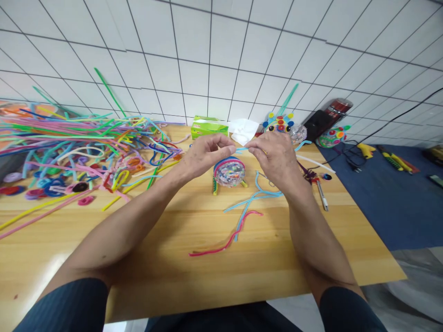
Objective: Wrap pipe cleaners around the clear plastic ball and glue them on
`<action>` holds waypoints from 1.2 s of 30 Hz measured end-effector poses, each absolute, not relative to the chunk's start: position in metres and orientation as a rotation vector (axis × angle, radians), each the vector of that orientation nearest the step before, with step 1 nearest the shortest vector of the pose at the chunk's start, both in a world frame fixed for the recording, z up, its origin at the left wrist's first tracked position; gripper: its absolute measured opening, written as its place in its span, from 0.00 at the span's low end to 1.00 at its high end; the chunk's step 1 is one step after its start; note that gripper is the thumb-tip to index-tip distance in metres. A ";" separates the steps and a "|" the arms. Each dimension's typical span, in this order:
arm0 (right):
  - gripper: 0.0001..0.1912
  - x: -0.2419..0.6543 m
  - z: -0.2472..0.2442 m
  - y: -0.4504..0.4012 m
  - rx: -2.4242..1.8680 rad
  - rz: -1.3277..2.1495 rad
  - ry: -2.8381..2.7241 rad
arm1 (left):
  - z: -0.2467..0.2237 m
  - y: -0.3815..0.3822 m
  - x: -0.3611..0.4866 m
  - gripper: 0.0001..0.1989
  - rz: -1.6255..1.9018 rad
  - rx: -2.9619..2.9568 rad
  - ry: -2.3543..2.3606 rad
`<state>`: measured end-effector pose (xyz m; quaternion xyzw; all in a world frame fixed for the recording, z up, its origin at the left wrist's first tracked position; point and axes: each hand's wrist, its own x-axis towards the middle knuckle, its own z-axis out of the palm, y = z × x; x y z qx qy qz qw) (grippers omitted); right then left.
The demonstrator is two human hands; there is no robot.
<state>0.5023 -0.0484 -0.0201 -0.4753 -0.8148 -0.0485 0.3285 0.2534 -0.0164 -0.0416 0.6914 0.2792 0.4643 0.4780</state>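
A short light blue pipe cleaner spans the gap between my two hands. My left hand is closed on its left end, thumb and fingers pinched together. Its right end is pinched in my right hand. Below them stands a clear round container filled with colourful bits, with a pink and blue band over its top and green-yellow legs. Light blue pipe cleaners lie crossed to the right of the container, and a red one lies nearer the front, overlapping them.
A big heap of coloured pipe cleaners covers the left side. Behind my hands are a green tissue box and a decorated figure. A pen lies right; a yellow glue gun rests on blue cloth.
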 end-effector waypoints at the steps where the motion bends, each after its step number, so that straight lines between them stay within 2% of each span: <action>1: 0.13 0.502 -0.021 -0.048 -1.244 -0.172 -2.152 | -0.042 -0.017 0.253 0.12 1.141 1.754 0.688; 9: 0.10 0.479 -0.028 -0.052 -1.169 -0.358 -2.158 | -0.045 -0.020 0.254 0.13 0.955 1.914 0.707; 16: 0.09 0.516 0.011 -0.066 -1.179 -0.332 -1.719 | -0.042 -0.012 0.250 0.14 1.133 1.661 0.790; 18: 0.10 0.539 0.022 -0.067 -1.360 -0.198 -1.585 | -0.042 -0.010 0.250 0.16 1.157 1.523 0.752; 21: 0.12 0.566 0.026 -0.060 -1.849 0.075 -1.706 | -0.043 -0.008 0.252 0.19 1.174 1.384 0.705; 24: 0.19 0.577 0.015 -0.044 -2.301 0.365 -1.929 | -0.043 -0.007 0.254 0.19 1.173 1.309 0.685; 26: 0.20 0.579 0.002 -0.033 -2.500 0.441 -1.983 | -0.042 -0.008 0.254 0.20 1.172 1.275 0.675; 31: 0.25 0.588 -0.027 -0.017 -2.599 0.475 -2.031 | -0.043 -0.007 0.254 0.22 1.188 1.245 0.679; 36: 0.29 0.604 -0.052 -0.002 -2.577 0.275 -1.991 | -0.048 -0.004 0.256 0.21 1.166 1.264 0.674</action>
